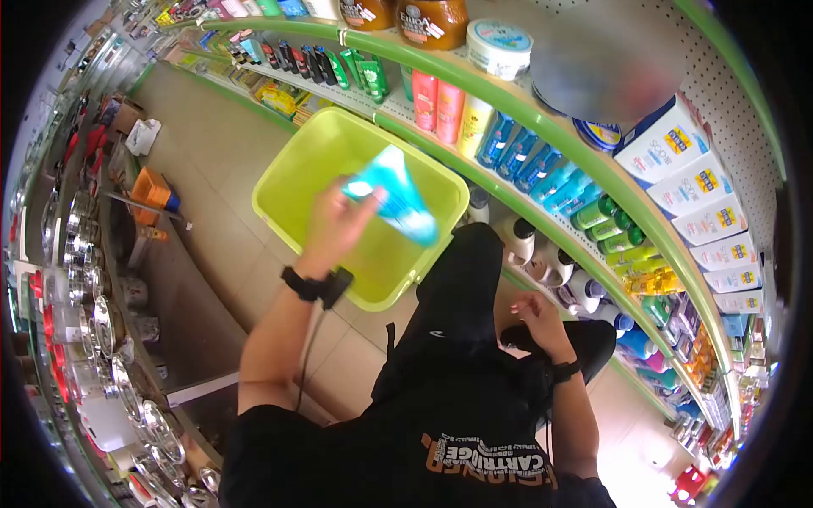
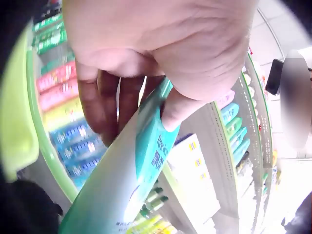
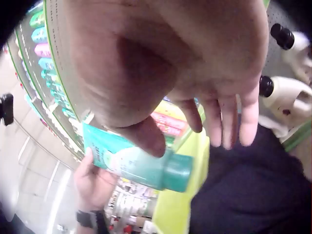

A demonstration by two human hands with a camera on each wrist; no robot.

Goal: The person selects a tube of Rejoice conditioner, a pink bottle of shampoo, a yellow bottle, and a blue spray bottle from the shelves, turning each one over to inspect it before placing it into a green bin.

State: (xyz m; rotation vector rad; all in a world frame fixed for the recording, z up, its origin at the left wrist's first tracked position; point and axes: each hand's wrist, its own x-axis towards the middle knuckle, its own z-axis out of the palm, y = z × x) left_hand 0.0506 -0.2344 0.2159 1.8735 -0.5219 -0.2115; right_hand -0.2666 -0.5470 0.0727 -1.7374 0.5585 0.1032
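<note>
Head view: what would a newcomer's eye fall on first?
Probably the big lime-green tub, just left of centre, and the bright teal tube that the left hand holds, seen against it. After that, the shelves of colourful bottles, curving from the top down the right side.

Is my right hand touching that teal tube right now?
Apart. The head view shows a wide gap between the right hand and the teal tube, which the left hand holds.
</note>
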